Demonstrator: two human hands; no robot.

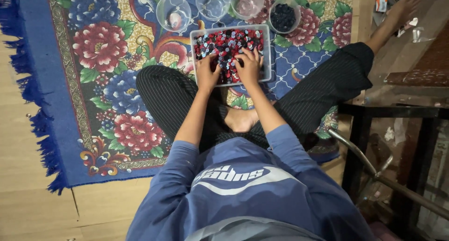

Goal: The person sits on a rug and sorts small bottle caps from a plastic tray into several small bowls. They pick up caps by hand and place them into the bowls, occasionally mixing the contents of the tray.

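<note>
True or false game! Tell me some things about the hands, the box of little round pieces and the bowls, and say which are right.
1. Both hands, left hand and right hand, are in the tray of red, blue and dark pieces. True.
2. The tray sits on bare wooden floor. False: it lies on a flowered rug.
3. Four clear bowls stand beyond the tray. True.
4. All bowls hold dark pieces. False: only the rightmost bowl does.
</note>
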